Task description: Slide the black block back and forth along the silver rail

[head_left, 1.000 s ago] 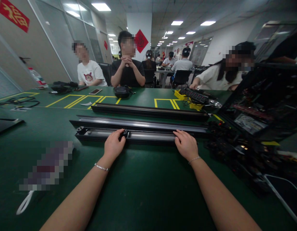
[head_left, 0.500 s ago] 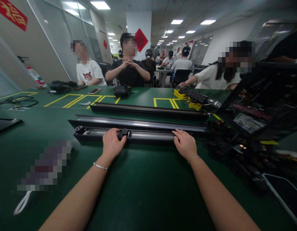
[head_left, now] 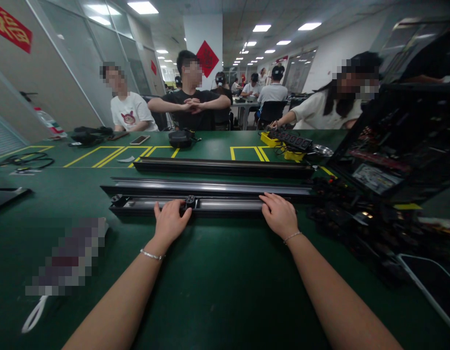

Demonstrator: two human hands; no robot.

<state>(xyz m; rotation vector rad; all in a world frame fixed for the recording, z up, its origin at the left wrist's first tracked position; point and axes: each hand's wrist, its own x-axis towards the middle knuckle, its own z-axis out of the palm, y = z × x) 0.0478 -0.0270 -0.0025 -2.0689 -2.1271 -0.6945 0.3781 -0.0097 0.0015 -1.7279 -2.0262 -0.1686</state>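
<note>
A long black rail (head_left: 225, 206) with a shiny inner channel lies crosswise on the green table (head_left: 210, 282). My left hand (head_left: 170, 221) grips it left of its middle, thumb on the near edge, beside a small black fitting (head_left: 190, 201). Another black fitting (head_left: 118, 200) sits at the rail's left end. Near the right end, my right hand (head_left: 281, 216) holds the same rail, fingers over the top. Just behind lies a second rail (head_left: 210, 186), and farther back a third, darker rail (head_left: 225, 167).
A pile of black parts (head_left: 356, 228) and an open black case (head_left: 400, 141) are at the right. A phone (head_left: 429, 282) lies near the right edge, a blurred-out object with a white strap (head_left: 34, 316) at the left. People sit across the table.
The view has shifted slightly. My left hand's fingers have spread a little on the rail. The person in black across the table has raised their elbows outward.
</note>
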